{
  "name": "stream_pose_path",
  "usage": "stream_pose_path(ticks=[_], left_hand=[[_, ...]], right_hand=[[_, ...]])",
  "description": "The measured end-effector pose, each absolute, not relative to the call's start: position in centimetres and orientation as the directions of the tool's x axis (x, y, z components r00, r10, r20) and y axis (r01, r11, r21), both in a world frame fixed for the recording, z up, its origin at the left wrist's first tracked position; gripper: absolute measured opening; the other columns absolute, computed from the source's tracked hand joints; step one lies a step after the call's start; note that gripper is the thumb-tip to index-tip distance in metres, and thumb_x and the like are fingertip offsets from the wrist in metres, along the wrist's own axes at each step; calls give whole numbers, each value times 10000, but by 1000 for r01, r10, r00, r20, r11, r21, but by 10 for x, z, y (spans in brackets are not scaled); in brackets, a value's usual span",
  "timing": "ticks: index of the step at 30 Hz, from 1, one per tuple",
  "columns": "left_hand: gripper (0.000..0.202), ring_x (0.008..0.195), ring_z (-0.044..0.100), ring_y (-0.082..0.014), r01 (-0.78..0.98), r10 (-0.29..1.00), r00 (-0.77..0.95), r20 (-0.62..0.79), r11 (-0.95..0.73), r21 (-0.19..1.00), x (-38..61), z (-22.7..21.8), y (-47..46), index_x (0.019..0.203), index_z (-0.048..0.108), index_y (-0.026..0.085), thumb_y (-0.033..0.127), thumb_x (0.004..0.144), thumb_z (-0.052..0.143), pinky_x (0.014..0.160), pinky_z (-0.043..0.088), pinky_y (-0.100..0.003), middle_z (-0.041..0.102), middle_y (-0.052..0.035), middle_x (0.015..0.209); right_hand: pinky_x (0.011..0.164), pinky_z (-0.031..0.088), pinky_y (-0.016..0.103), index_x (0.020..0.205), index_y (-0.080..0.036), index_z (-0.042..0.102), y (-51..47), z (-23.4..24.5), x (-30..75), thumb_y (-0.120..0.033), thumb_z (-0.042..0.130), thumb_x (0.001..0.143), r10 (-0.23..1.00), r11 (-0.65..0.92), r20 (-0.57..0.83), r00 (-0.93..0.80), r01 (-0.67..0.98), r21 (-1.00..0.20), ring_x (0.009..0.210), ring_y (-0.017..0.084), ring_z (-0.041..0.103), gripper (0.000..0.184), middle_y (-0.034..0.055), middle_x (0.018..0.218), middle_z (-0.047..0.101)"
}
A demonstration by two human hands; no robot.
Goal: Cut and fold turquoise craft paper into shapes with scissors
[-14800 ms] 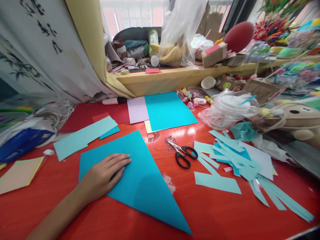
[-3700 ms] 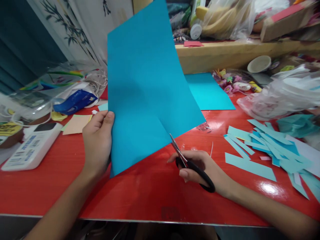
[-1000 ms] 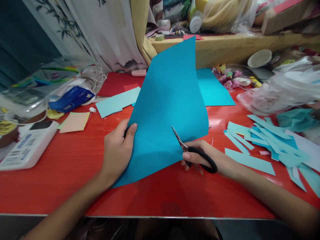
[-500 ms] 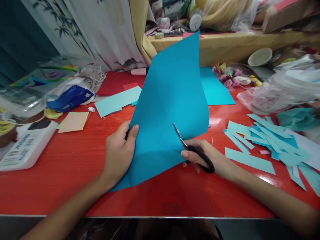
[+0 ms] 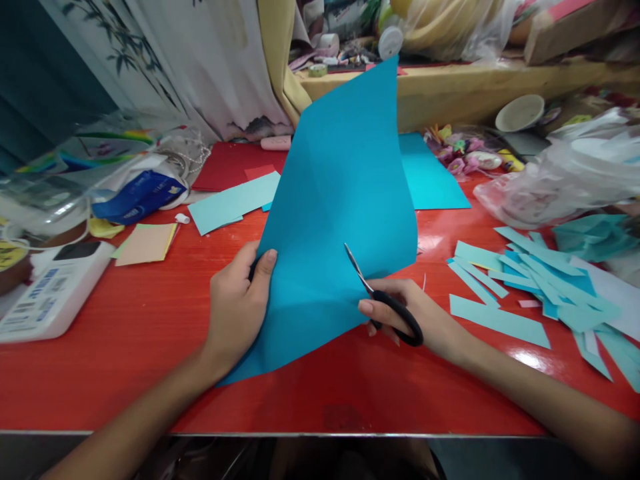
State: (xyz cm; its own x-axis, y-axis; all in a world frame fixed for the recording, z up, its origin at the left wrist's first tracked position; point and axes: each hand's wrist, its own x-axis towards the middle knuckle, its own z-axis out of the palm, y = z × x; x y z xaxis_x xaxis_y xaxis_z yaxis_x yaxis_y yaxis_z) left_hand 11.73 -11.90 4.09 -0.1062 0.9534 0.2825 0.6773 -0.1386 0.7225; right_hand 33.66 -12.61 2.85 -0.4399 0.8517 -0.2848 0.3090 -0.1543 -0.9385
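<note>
A large blue sheet of paper (image 5: pixel 340 180) stands tilted and curved above the red table (image 5: pixel 125 373). My left hand (image 5: pixel 239 297) pinches its left edge, thumb on the near face and fingers hidden behind. In my right hand (image 5: pixel 400 307) is a pair of black-handled scissors (image 5: pixel 403 317), its fingers in the loops. One blade lies across the near face of the sheet and the other is hidden behind, so the paper's right edge sits between them, with a cut running in from it.
Pale blue paper strips (image 5: pixel 540 280) lie heaped at the right, near a plastic bag (image 5: pixel 560 173). Another blue sheet (image 5: pixel 435 177) rests behind. At the left are a white device (image 5: pixel 55 290), sticky notes (image 5: pixel 147 243) and a light blue strip (image 5: pixel 235 200).
The scissors and my right hand have shifted slightly left, farther into the sheet. The top of the sheet has risen a little. My left hand keeps its hold.
</note>
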Motion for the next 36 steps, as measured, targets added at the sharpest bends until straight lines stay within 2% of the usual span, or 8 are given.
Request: stream_pose_path(ticks=[15,28,36], left_hand=[[236,480,361,-92,693,943,-101,318,-163,702,117,40,-118,695,491,202,363,862,448,437,285,-222,368,45,529],[249,494,389,-100,700,949,-114,295,-134,702,117,41,-118,726,506,213,408,860,429,453,308,-229,400,41,545],[255,518,407,-110,702,951,-108,288,-133,700,116,40,-117,725,505,211,416,855,428,468,310,-239,428,31,565]], right_hand=[[378,253,184,607,-162,474,-127,27,334,-403,629,741,861,-168,-291,-417,307,-937,395,40,399,317,-37,497,502],[419,304,188,606,-159,497,-127,29,334,-422,619,740,867,-141,-280,-413,335,-932,456,72,478,319,-33,481,493],[424,322,187,614,-163,485,-128,25,333,-408,617,754,869,-124,-246,-430,292,-948,459,74,497,311,-38,483,491]])
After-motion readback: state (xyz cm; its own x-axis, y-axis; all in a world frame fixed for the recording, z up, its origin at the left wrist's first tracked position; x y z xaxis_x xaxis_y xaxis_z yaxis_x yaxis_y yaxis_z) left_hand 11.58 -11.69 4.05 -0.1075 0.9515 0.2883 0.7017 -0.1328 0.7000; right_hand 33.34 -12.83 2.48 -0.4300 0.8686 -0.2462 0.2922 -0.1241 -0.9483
